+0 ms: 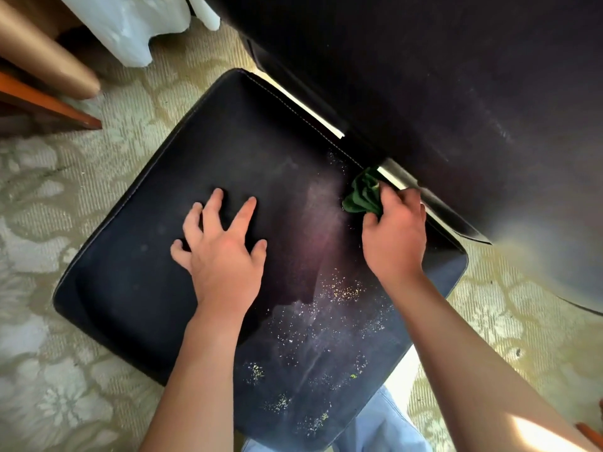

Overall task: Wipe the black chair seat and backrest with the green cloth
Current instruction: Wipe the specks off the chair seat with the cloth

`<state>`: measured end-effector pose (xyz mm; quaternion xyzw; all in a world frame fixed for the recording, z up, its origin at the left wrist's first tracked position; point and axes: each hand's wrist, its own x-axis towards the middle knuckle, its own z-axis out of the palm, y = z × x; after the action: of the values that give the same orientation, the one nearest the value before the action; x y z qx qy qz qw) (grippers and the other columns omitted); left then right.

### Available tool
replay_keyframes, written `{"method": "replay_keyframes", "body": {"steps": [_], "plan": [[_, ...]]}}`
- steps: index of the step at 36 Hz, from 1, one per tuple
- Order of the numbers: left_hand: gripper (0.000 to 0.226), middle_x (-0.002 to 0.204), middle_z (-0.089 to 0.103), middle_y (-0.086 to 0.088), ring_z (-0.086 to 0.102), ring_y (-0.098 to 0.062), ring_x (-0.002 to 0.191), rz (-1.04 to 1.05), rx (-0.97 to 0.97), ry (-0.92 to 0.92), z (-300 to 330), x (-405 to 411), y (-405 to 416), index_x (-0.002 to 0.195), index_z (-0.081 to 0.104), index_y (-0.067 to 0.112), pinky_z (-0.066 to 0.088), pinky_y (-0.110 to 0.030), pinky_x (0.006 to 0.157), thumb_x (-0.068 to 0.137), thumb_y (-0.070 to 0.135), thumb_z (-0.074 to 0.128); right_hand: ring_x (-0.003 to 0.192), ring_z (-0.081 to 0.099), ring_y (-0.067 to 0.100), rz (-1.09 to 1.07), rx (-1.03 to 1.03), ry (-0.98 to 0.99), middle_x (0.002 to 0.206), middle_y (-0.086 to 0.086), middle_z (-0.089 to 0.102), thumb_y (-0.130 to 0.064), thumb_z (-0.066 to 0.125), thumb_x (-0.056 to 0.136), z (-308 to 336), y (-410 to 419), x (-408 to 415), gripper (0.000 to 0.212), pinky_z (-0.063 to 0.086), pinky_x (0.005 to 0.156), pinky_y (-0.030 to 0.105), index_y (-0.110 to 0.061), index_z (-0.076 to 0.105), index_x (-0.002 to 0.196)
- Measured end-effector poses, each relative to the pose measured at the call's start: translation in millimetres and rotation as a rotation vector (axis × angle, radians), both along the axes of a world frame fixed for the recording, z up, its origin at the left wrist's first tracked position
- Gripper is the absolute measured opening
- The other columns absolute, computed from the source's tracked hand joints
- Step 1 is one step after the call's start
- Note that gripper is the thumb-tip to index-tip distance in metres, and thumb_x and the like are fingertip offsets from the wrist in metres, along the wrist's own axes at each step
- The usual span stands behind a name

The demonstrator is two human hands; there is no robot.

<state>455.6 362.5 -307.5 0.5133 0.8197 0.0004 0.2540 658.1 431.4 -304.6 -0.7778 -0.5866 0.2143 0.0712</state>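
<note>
The left hand (222,252) lies spread flat on the black seat (137,256), likely bracing it, while the right hand (394,230) grips the bunched green cloth (362,192) at the backrest (424,76) seam.

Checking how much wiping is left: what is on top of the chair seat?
On the seat: pale crumbs, the left hand pressing flat, and the right hand gripping the green cloth at the back edge. Anything beneath hands or cloth is hidden.

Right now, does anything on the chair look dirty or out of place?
Yes. Pale crumbs lie scattered over the near right part of the seat, unwiped. The right hand holds the cloth bunched at the back edge.
</note>
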Motion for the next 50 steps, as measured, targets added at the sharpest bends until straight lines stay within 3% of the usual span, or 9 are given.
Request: {"method": "replay_keyframes", "body": {"steps": [9, 17, 24, 28, 30, 34, 37, 45, 50], "plan": [[0.064, 0.163, 0.025, -0.001, 0.02, -0.034, 0.147, -0.005, -0.005, 0.004, -1, 1, 1, 0.142, 0.051, 0.044, 0.028, -0.068, 0.104, 0.084, 0.035, 0.076, 0.099, 0.051, 0.03, 0.343, -0.139, 0.104, 0.104, 0.001, 0.052, -0.013, 0.057, 0.081, 4, 6, -16, 0.032, 0.05, 0.081, 0.04, -0.021, 0.066, 0.11], [0.065, 0.16, 0.026, 0.0, 0.022, -0.032, 0.144, -0.004, -0.011, 0.005, 8, 0, 6, 0.139, 0.052, 0.044, 0.031, -0.066, 0.101, 0.08, 0.036, 0.078, 0.105, 0.045, 0.021, 0.645, -0.36, 0.15, 0.105, -0.007, 0.047, -0.022, 0.054, 0.087, 17, -38, -33, 0.034, 0.048, 0.078, 0.035, -0.034, 0.061, 0.118], [0.058, 0.157, 0.033, 0.0, 0.027, -0.032, 0.141, 0.033, 0.023, 0.015, 7, 1, 7, 0.136, 0.057, 0.042, 0.032, -0.065, 0.1, 0.082, 0.032, 0.077, 0.08, 0.053, 0.021, 0.125, -0.055, 0.386, 0.092, -0.004, 0.047, -0.016, 0.047, 0.076, 27, -10, -21, 0.019, 0.047, 0.074, 0.037, -0.015, 0.062, 0.088], [0.057, 0.144, 0.046, -0.002, 0.038, -0.034, 0.13, 0.04, 0.067, 0.081, 6, -1, 16, 0.133, 0.06, 0.037, 0.033, -0.064, 0.099, 0.079, 0.032, 0.078, 0.096, 0.057, 0.031, -0.153, 0.102, 0.355, 0.101, 0.0, 0.05, -0.004, 0.051, 0.077, 24, 16, -20, 0.029, 0.044, 0.093, 0.034, -0.004, 0.067, 0.101], [0.058, 0.139, 0.048, -0.002, 0.038, -0.033, 0.126, 0.064, 0.089, 0.085, 5, -5, 22, 0.134, 0.06, 0.036, 0.033, -0.061, 0.099, 0.08, 0.031, 0.078, 0.102, 0.055, 0.032, -0.173, 0.118, 0.336, 0.104, 0.0, 0.048, 0.003, 0.053, 0.079, 22, 20, -26, 0.031, 0.038, 0.095, 0.025, -0.003, 0.067, 0.107], [0.06, 0.147, 0.043, -0.006, 0.035, -0.035, 0.134, 0.067, 0.101, 0.078, 3, -10, 29, 0.134, 0.06, 0.033, 0.032, -0.066, 0.101, 0.077, 0.029, 0.08, 0.114, 0.052, 0.036, -0.208, 0.132, 0.295, 0.121, 0.015, 0.052, 0.005, 0.05, 0.08, 11, 21, -35, 0.034, 0.035, 0.106, 0.028, 0.0, 0.063, 0.111], [0.062, 0.151, 0.04, -0.004, 0.033, -0.034, 0.137, 0.072, 0.084, 0.059, 0, -10, 30, 0.135, 0.059, 0.035, 0.03, -0.069, 0.102, 0.077, 0.03, 0.081, 0.119, 0.049, 0.035, -0.235, 0.125, 0.287, 0.125, 0.018, 0.049, 0.007, 0.05, 0.08, 3, 28, -41, 0.035, 0.024, 0.1, 0.011, 0.001, 0.063, 0.112], [0.064, 0.148, 0.043, -0.001, 0.035, -0.033, 0.133, 0.079, 0.086, 0.046, -3, -18, 33, 0.132, 0.062, 0.039, 0.034, -0.068, 0.098, 0.073, 0.032, 0.085, 0.12, 0.046, 0.035, -0.12, -0.035, 0.175, 0.127, 0.017, 0.047, -0.001, 0.049, 0.087, -3, 44, -47, 0.038, 0.037, 0.101, 0.034, -0.007, 0.06, 0.123], [0.063, 0.15, 0.044, -0.002, 0.037, -0.035, 0.134, 0.08, 0.109, 0.049, -7, -19, 28, 0.132, 0.062, 0.037, 0.034, -0.068, 0.097, 0.073, 0.032, 0.084, 0.115, 0.047, 0.033, 0.086, -0.098, 0.135, 0.115, 0.012, 0.051, 0.003, 0.047, 0.084, -3, 53, -41, 0.039, 0.039, 0.095, 0.033, -0.007, 0.062, 0.119]]}}
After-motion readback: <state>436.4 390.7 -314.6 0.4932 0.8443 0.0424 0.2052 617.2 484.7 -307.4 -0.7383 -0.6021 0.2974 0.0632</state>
